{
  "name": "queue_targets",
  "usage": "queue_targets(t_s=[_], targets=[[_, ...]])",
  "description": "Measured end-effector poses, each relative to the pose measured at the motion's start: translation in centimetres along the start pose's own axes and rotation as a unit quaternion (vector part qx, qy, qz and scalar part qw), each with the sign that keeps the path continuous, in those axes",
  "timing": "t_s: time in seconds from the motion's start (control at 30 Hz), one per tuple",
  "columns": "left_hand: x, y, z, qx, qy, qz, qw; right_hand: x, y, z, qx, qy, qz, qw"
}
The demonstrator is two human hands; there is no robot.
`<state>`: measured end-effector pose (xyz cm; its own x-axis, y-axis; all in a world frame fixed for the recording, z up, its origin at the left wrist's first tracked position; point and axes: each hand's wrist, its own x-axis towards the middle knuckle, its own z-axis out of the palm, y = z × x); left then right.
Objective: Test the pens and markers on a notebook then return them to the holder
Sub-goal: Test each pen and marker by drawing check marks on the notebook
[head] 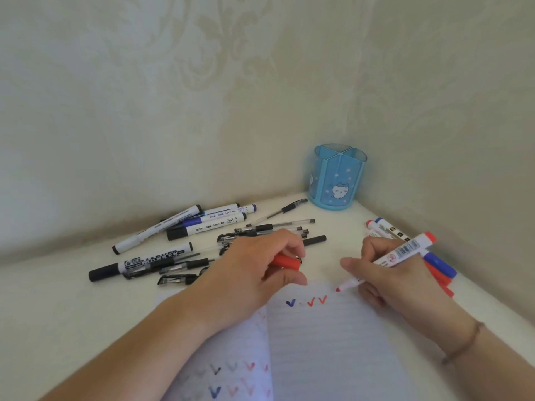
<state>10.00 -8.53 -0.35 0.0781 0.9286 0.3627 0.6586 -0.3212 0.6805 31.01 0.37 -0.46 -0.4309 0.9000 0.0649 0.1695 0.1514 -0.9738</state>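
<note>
The left hand (254, 273) hides most of the red cap (286, 261) it grips. The right hand (390, 273) grips an uncapped red marker (388, 260), tip on the notebook (333, 342).

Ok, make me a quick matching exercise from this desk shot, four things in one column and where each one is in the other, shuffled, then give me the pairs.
Things:
1. red cap
2. red marker
3. blue holder
4. black MARKER pen

Places:
A. standing in the corner by the wall
B. in the right hand, tip at the notebook page
C. lying on the table, left of the hands
D. pinched in the left hand

Pairs: 1-D, 2-B, 3-A, 4-C
</note>
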Motion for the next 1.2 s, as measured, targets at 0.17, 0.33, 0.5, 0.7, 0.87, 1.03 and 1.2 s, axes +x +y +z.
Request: queue_targets(t_s=[0.17,0.33,0.5,0.7,0.87,1.03,1.2], targets=[[0.3,-0.7,0.1,0.001,0.013,0.024,1.000,0.0,0.1,0.3,-0.071,0.005,-0.011,0.997],[0.2,-1.4,0.6,0.016,0.004,0.054,0.998,-0.2,-0.1,0.4,-0.119,-0.014,-0.031,0.992],[0.2,-1.3,0.5,0.028,-0.021,0.068,0.997,0.0,0.0,0.4,-0.146,-0.021,-0.027,0.989],[0.3,-0.9,0.4,0.053,-0.006,0.108,0.993,0.2,0.2,0.0,-0.146,-0.008,-0.018,0.989],[0.2,-1.1,0.4,0.033,0.021,0.034,0.999,0.0,-0.7,-0.1,0.058,-0.012,-0.051,0.997],[0.4,-0.5,0.3,-0.014,0.068,0.005,0.998,-0.3,-1.1,-0.4,0.149,-0.106,-0.116,0.976],[0.4,-0.7,0.4,-0.013,0.066,0.008,0.998,-0.6,-1.1,0.3,0.122,-0.092,-0.131,0.980]])
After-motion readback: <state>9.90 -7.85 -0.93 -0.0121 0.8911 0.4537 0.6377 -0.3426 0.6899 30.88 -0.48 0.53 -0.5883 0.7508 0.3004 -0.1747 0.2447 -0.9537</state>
